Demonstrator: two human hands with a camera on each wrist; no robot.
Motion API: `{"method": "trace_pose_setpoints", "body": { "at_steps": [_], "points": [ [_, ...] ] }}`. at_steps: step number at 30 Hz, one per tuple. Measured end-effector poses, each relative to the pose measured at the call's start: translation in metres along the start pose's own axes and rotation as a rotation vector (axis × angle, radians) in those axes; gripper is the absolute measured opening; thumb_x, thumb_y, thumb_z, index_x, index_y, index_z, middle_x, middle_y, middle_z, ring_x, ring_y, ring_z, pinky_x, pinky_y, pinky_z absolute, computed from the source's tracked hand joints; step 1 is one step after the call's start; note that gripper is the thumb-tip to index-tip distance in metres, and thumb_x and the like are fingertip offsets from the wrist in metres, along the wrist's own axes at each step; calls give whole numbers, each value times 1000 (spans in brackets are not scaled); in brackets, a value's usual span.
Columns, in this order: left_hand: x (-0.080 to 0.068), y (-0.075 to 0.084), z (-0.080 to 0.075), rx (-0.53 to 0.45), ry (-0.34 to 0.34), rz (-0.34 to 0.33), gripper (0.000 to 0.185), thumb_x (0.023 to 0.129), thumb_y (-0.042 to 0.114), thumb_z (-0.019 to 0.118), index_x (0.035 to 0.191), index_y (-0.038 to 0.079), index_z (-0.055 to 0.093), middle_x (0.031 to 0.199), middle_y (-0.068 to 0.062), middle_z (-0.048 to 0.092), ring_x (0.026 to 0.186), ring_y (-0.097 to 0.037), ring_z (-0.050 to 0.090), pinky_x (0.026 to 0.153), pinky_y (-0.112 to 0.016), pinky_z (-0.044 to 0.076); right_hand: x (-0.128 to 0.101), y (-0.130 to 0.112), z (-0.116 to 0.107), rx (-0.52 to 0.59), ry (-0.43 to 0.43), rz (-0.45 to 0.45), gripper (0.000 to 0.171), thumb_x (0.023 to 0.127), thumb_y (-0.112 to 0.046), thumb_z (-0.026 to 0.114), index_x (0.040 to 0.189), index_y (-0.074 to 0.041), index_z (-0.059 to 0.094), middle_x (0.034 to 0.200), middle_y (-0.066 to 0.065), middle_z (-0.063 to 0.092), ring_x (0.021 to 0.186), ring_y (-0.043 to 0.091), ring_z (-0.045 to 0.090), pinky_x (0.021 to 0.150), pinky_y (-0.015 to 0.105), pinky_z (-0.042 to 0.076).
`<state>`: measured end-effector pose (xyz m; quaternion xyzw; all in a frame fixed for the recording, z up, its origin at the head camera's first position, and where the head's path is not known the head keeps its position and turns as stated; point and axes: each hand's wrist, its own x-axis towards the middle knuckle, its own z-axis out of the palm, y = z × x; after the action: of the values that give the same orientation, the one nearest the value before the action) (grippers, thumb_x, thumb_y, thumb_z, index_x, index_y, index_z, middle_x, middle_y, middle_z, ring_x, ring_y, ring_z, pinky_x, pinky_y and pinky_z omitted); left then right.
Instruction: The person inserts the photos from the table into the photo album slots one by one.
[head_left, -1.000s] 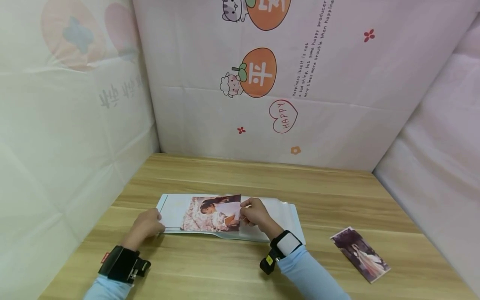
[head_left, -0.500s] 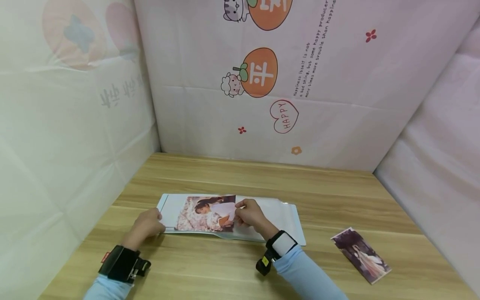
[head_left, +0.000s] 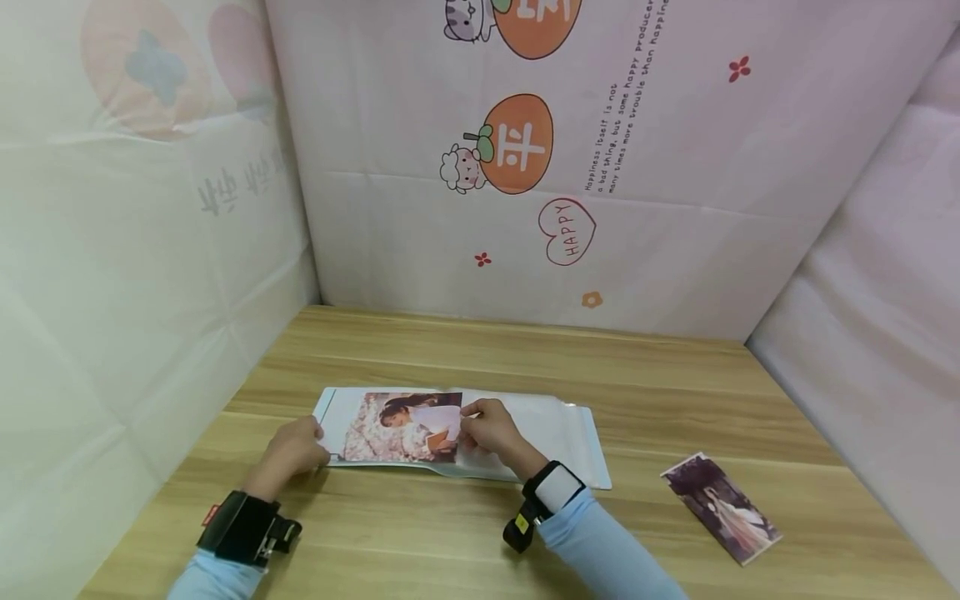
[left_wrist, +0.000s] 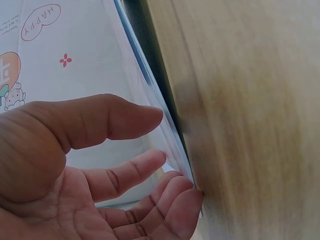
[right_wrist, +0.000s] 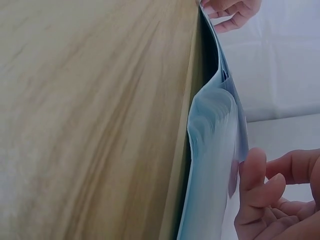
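A photo album (head_left: 558,433) lies spread open on the table, pale blue at its edges, with white pages. On its left page lies a photo (head_left: 405,429) of a person among pink blossoms. My right hand (head_left: 493,427) pinches that photo's right edge between thumb and fingers. At the album's left edge, my left hand (head_left: 296,447) holds the cover's near corner; in the left wrist view its curled fingertips (left_wrist: 182,205) meet the album's edge (left_wrist: 175,137). How far the photo sits inside a clear pocket is hard to tell. The right wrist view shows the album's stacked sleeves (right_wrist: 215,130) edge-on.
A second photo (head_left: 722,510), showing a figure in a pale dress, lies at an angle on the wooden table (head_left: 420,533) to the right. Printed white cloth walls (head_left: 405,233) stand behind the table and at both sides.
My right hand has moved left, sliding the blossom photo with it across the left page toward the album's left edge. My left hand has stayed at the album's corner.
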<state>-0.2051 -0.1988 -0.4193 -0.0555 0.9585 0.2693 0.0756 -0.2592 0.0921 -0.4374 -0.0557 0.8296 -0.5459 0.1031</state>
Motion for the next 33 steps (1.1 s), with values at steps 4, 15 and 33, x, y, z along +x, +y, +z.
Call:
{"method": "trace_pose_setpoints", "body": {
  "at_steps": [4,15,33],
  "points": [
    [3,0,6,-8,6,-4,34,69,2,67,96,-11,52,82,-15,52,70,-27,49,60,-35,43,2,3,0,9,-9,-9,24,84,-2,54,106,7,60,66,6,63,50,12,56,39,22,37],
    [2,1,4,5,11,27,33,68,3,67,94,-10,53,82,-15,52,69,-26,50,60,-36,44,4,0,9,106,-44,2,25,83,0,55,107,8,59,70,11,65,56,17,62,48,29,50],
    [1,1,4,4,-9,36,38,65,0,66,99,-12,52,85,-18,54,65,-25,51,58,-35,44,-1,-6,25,222,-125,-38,27,88,4,51,114,10,53,81,19,66,66,27,65,56,36,53]
  ]
}}
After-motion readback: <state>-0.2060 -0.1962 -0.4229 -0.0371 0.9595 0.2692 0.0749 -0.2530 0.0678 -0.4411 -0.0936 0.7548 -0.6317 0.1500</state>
